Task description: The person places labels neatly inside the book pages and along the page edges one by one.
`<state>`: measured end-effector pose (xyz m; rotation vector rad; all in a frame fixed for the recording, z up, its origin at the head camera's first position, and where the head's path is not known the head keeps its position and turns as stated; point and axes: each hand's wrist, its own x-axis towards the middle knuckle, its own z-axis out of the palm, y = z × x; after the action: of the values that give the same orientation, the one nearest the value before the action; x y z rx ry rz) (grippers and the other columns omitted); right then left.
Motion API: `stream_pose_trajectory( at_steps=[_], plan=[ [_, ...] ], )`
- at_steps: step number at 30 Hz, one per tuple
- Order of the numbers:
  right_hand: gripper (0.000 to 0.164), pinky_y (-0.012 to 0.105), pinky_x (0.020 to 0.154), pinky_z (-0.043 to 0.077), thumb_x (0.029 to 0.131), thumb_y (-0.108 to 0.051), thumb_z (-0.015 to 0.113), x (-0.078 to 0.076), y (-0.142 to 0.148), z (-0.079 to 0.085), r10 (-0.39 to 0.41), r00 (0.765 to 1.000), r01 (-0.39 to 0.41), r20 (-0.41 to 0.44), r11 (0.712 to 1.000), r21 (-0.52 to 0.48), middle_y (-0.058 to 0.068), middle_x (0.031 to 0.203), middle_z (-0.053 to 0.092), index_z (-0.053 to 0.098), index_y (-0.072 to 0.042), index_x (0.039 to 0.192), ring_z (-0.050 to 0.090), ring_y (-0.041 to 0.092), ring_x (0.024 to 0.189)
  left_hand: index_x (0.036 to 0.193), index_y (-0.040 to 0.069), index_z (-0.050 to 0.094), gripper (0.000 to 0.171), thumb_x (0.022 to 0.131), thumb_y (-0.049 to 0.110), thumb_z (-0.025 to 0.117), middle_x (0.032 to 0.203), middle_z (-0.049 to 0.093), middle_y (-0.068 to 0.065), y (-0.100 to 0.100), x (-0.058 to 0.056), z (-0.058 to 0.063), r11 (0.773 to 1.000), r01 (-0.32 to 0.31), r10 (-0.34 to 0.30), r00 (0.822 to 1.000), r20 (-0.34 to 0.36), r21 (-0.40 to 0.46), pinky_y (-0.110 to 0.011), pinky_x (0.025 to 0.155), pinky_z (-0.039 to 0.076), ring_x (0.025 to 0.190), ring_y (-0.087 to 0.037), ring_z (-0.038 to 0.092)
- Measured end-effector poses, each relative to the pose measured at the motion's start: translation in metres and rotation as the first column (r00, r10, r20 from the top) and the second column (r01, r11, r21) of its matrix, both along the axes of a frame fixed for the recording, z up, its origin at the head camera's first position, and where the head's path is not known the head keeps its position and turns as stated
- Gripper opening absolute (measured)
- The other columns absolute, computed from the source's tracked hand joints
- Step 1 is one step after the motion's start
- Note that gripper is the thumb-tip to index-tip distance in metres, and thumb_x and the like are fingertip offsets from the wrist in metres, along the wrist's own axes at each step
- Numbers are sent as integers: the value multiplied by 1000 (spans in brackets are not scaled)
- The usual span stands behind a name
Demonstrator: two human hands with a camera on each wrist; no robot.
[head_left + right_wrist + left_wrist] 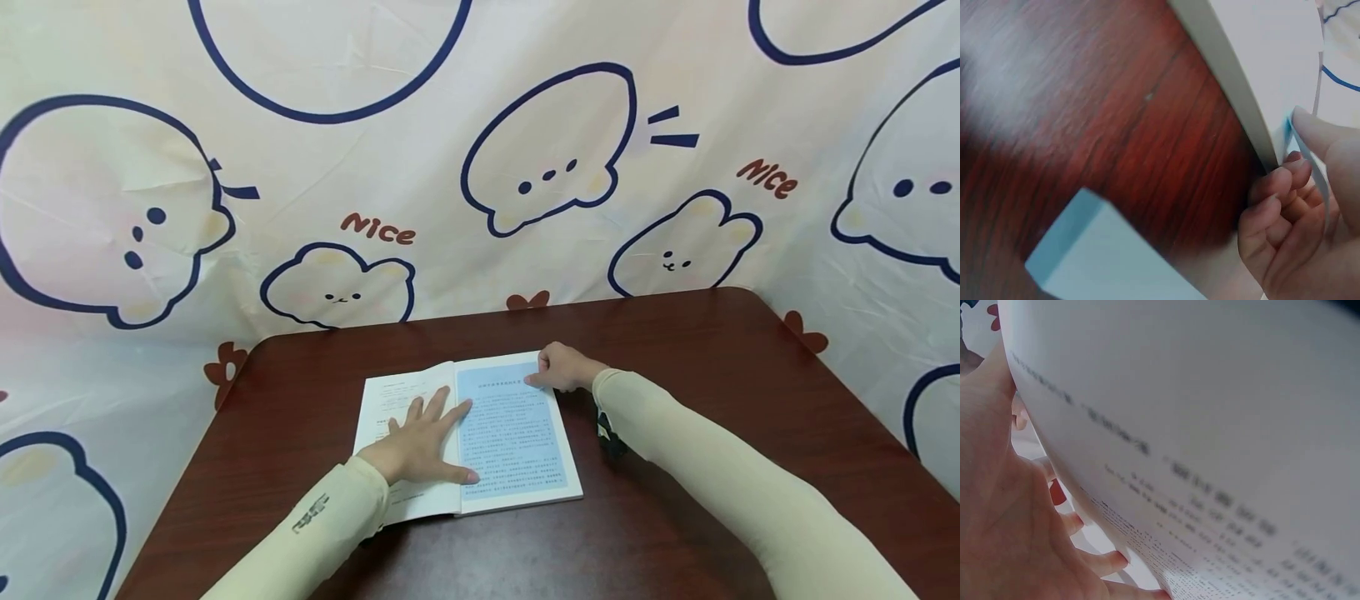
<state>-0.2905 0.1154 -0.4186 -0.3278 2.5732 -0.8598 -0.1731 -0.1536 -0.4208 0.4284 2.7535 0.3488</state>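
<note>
An open book (408, 500) lies on the dark wooden table, with a white left page and a right page (510, 442) printed on a pale blue panel. My left hand (420, 446) rests spread across the left page, its thumb and index finger reaching over the spine. Close up in the left wrist view, the printed page (1197, 412) curves beside the hand. At the top right corner of the book, my right hand (566, 367) pinches the page. The right wrist view has the thumb on one side of the lifted page corner (1310, 153) and curled fingers on the other.
The brown table (675, 358) extends around the book and has rounded back corners. Behind it and at both sides hangs a pale curtain (450, 183) with cartoon outlines. A pale blue and white blocky shape (1104, 250) shows low in the right wrist view.
</note>
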Motion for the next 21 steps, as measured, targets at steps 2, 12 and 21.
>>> stream_pose_trajectory(
  at_steps=[2,12,21],
  plan=[
    [40,23,46,34,94,-26,72,1,-1,0,-17,1000,17,1,1000,-1,-3,54,46,48,-14,64,43,10,48,160,34,26,111,70,74,76,172,6,-12,0,0,0,1000,1,-1,1000,-1,0,-85,106,19,154,-54,10],
    [49,23,45,38,91,-30,76,2,4,-6,-73,997,73,-34,997,-6,-2,51,47,45,-14,57,46,11,46,161,35,26,111,70,75,76,173,6,-12,0,0,-1,1000,5,-5,1000,5,1,-85,106,19,154,-54,11],
    [27,23,51,52,95,-15,72,5,9,0,-58,998,58,2,995,-84,3,68,55,49,-6,83,56,13,54,160,34,27,111,70,74,76,173,7,-11,0,0,0,1000,-1,1,1000,-2,2,-85,107,19,154,-53,11]
  ],
)
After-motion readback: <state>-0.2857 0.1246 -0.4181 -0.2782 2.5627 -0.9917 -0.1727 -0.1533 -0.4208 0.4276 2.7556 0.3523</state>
